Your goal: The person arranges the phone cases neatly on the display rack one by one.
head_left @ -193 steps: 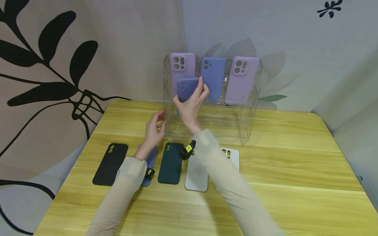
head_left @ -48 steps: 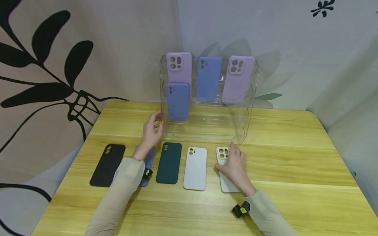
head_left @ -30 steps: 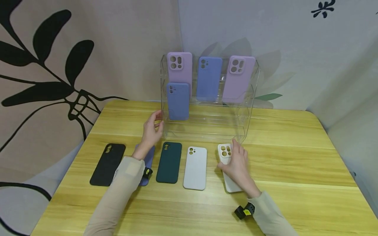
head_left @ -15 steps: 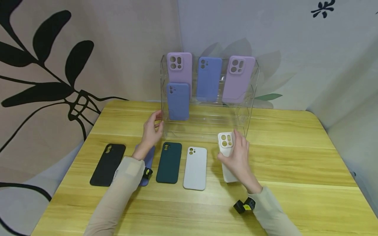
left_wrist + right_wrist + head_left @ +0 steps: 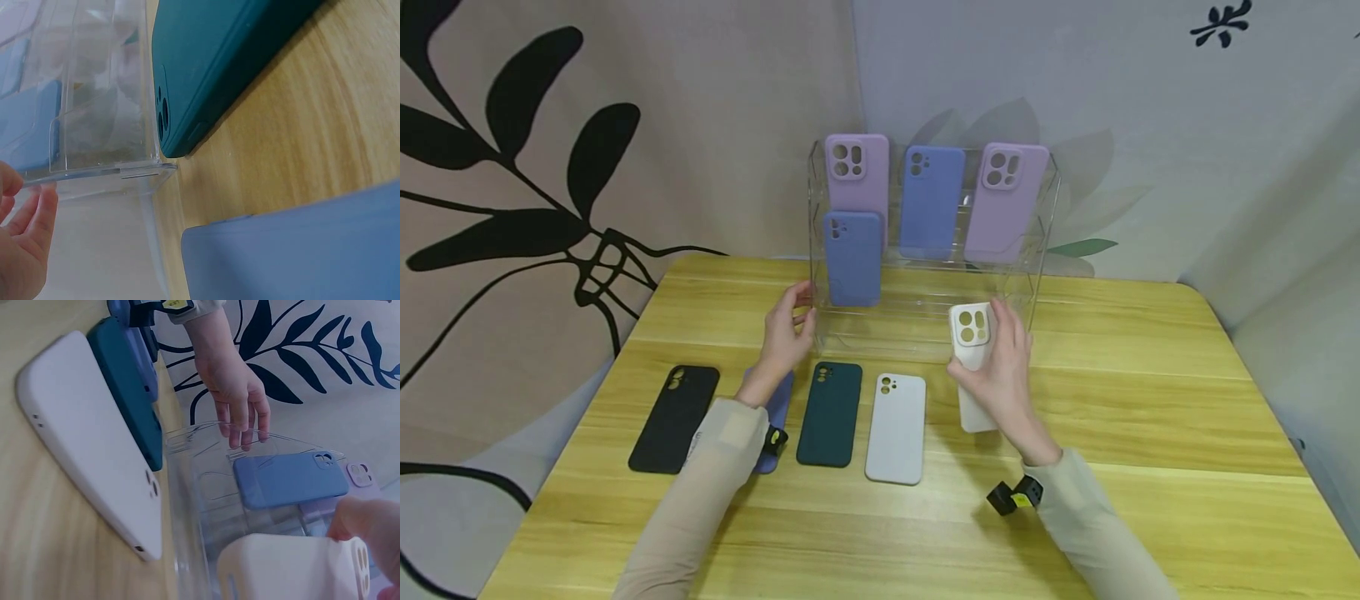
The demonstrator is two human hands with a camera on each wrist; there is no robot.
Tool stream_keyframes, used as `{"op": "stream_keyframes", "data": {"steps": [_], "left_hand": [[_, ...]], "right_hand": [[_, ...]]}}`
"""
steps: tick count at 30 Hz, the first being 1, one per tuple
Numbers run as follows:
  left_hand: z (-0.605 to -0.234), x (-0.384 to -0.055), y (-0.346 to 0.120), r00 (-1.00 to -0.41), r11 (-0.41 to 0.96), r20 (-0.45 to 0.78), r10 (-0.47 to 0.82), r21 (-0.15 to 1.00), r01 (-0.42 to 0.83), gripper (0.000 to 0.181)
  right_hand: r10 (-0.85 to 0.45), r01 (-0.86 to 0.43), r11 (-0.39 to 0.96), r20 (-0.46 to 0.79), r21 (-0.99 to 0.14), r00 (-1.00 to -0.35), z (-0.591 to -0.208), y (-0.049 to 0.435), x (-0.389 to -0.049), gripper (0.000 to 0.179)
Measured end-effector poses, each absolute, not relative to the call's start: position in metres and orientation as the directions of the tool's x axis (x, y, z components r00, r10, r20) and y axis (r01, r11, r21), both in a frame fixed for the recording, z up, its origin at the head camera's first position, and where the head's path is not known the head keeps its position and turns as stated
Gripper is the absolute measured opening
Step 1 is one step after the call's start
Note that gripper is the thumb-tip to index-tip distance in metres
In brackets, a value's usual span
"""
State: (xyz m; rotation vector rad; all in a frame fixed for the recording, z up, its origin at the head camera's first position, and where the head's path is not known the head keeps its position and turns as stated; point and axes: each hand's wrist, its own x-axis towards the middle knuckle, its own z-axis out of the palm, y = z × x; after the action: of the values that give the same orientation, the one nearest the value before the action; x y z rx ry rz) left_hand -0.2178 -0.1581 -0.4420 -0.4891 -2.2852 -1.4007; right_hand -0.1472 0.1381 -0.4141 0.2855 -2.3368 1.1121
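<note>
My right hand (image 5: 1006,379) grips a white phone case (image 5: 970,358) by its sides, raised over the table at the rack's front right. The case's camera cut-outs face up at its far end. In the right wrist view, the thumb (image 5: 350,519) lies by the cut-outs. My left hand (image 5: 785,333) touches the left side panel of a clear tiered display rack (image 5: 917,343) with its fingertips. Inside the rack, a blue phone case (image 5: 853,260) stands on the middle tier. Behind it, two lilac cases (image 5: 1009,200) flank another blue case (image 5: 932,200) on the top tier.
In a row before the rack lie a black case (image 5: 673,419), a blue-violet case (image 5: 781,404) partly under the left wrist, a dark green case (image 5: 830,414) and a second white case (image 5: 896,429). A patterned curtain (image 5: 737,125) hangs behind the wooden table (image 5: 1150,400).
Since the earliest frame, the right hand has left the blue case on the middle tier. It has then taken the white case off the table and lifted it toward the rack. The left hand stays put.
</note>
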Motion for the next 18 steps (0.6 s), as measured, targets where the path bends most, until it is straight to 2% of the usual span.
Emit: {"op": "stream_keyframes", "data": {"steps": [12, 18], "left_hand": [[-0.447, -0.221, -0.16, -0.844, 0.426, 0.53, 0.088, 0.746, 0.513, 0.038], [-0.447, -0.221, -0.16, -0.847, 0.43, 0.524, 0.088, 0.747, 0.507, 0.038]], "right_hand": [[0.047, -0.465, 0.624, 0.625, -0.628, -0.78, -0.397, 0.129, -0.17, 0.084], [0.053, -0.517, 0.618, 0.688, -0.592, -0.724, -0.384, 0.121, -0.186, 0.084]]}}
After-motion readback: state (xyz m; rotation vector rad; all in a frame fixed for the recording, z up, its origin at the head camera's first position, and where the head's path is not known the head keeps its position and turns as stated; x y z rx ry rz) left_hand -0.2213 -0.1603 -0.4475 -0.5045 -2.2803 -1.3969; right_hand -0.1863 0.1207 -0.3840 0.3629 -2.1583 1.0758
